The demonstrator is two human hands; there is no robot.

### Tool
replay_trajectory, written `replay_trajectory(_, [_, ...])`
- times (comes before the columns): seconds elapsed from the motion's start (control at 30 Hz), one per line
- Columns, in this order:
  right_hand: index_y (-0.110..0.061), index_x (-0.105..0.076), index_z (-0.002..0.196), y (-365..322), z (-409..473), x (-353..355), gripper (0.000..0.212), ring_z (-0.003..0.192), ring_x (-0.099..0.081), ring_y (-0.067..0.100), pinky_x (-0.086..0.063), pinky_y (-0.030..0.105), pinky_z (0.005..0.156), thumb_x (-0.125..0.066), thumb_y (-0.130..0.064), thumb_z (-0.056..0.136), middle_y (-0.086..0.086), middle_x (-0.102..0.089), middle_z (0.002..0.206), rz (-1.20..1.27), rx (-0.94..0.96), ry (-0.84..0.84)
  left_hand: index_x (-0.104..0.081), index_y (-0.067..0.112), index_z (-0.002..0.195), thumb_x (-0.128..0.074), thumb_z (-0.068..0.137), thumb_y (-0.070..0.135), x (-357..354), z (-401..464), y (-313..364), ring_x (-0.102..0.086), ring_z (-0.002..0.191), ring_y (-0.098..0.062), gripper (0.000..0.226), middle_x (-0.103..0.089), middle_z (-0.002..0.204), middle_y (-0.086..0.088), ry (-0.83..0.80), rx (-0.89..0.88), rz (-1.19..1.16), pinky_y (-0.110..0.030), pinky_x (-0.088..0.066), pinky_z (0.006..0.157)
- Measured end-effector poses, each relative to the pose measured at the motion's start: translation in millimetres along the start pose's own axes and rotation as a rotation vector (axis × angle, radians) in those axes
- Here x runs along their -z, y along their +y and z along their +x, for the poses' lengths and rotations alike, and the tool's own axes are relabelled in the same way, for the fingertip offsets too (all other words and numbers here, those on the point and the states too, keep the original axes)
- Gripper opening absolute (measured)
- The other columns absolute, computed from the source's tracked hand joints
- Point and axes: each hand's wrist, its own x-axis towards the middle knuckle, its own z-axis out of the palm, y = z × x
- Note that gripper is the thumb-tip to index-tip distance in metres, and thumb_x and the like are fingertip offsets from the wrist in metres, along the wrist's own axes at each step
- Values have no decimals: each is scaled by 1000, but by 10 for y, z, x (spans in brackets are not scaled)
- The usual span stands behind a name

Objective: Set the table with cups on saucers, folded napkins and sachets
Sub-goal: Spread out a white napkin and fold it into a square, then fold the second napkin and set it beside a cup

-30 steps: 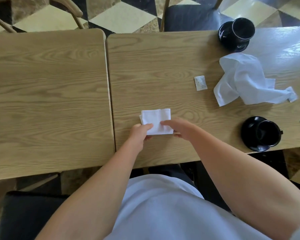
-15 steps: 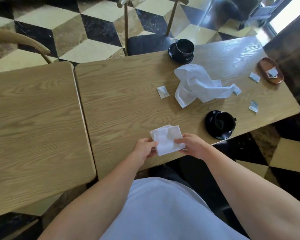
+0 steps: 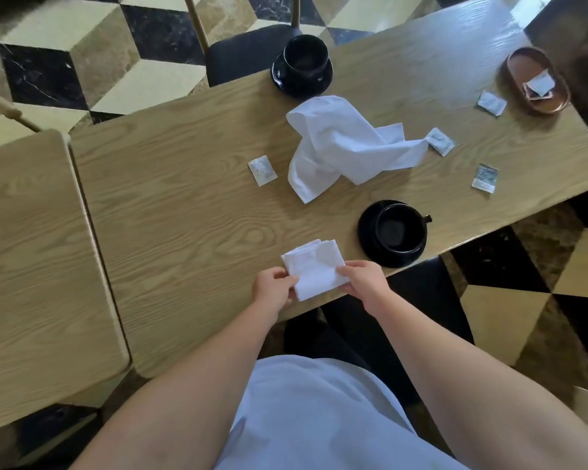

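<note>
A folded white napkin (image 3: 313, 268) lies at the near edge of the wooden table (image 3: 184, 205). My left hand (image 3: 274, 290) pinches its left corner and my right hand (image 3: 362, 281) pinches its right corner. Just right of it a black cup (image 3: 399, 227) stands on a black saucer (image 3: 367, 245). A second black cup on a saucer (image 3: 302, 64) sits at the far edge. An unfolded white napkin (image 3: 340, 147) lies crumpled in the middle. Several sachets lie loose: one (image 3: 262, 170) left of the crumpled napkin, others (image 3: 440, 141) (image 3: 485, 177) (image 3: 491, 102) to the right.
A brown oval dish (image 3: 537, 79) holding a sachet sits at the far right corner. A second wooden table (image 3: 31, 259) abuts on the left. A dark-seated chair (image 3: 245, 52) stands behind the far edge. The floor is checkered tile.
The view has swung right, bringing the dish and more sachets into sight. Both hands have carried the folded napkin rightward, close to the near cup and saucer.
</note>
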Motion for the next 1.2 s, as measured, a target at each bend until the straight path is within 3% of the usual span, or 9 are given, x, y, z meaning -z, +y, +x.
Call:
replay_trajectory(0.1, [-19, -69, 102, -14, 42, -11, 17, 95, -68, 17, -59, 34, 83, -66, -19, 86, -4, -69, 101, -193, 136, 120, -65, 12, 88, -67, 89, 16, -83, 44, 11, -68, 63, -17, 5, -74, 84, -9, 72, 18, 6, -25, -52, 48])
replay_trajectory(0.2, [-18, -61, 109, -51, -51, -13, 21, 91, -64, 16, -56, 36, 79, -60, -25, 89, -7, -64, 100, -496, 310, 172, -55, 17, 94, -67, 89, 23, -121, 14, 55, -65, 66, -19, 14, -69, 84, -4, 174, -28, 69, -33, -56, 59])
replay_trajectory(0.33, [-11, -51, 129, 14, -171, 27, 43, 105, -57, 31, -54, 43, 76, -58, -11, 87, 6, -53, 130, -1062, 706, 148, -58, 15, 103, -60, 93, 23, -156, -115, 24, -57, 80, -21, 14, -58, 97, 2, 357, -392, 460, -32, -42, 63])
replay_trajectory(0.43, [-7, -49, 145, 75, -182, 81, 64, 136, -48, 36, -51, 44, 97, -64, -6, 83, 13, -44, 156, -1270, 1040, 34, -61, 3, 128, -68, 92, 19, -211, -153, -65, -62, 107, -33, 40, -60, 127, -13, 269, -760, 827, -45, -53, 87])
replay_trajectory(0.5, [-7, -46, 151, 91, -123, 79, 66, 148, -37, 31, -39, 48, 114, -62, -9, 88, 12, -38, 161, -1343, 1171, -29, -47, -1, 145, -69, 92, 26, -269, -115, -102, -47, 138, -35, 63, -47, 150, -20, 162, -849, 1019, -44, -42, 111])
replay_trajectory(0.6, [-10, -26, 160, 60, 57, 43, 65, 156, -14, 28, -17, 53, 124, -50, -22, 101, 11, -18, 168, -1480, 1143, -117, -22, 0, 157, -51, 99, 47, -344, 4, -105, -13, 155, -27, 80, -16, 166, -18, 120, -749, 1183, -38, -16, 125])
replay_trajectory(0.7, [-15, -9, 163, 41, 199, 38, 67, 157, 2, 28, -14, 55, 123, -40, -32, 106, 10, 0, 171, -1564, 1010, -185, -8, 6, 160, -40, 102, 50, -368, 112, -128, 1, 156, -26, 80, -2, 168, -16, 106, -658, 1335, -36, -7, 126])
replay_trajectory(0.83, [-24, -4, 163, 47, 242, 38, 72, 158, 2, 25, -27, 53, 117, -46, -36, 105, 7, 4, 171, -1508, 942, -201, -1, 3, 159, -42, 102, 48, -360, 224, -109, 6, 156, -27, 84, 2, 169, -15, 54, -670, 1430, -34, -7, 126])
replay_trajectory(1.2, [-18, -10, 163, 87, 143, -91, 77, 157, -1, 29, -13, 61, 122, -54, -29, 101, 10, -1, 171, -1513, 870, -150, 16, -1, 151, -32, 107, 43, -151, 420, -131, 7, 155, -29, 79, 13, 165, -17, -31, -863, 1611, -36, -2, 125])
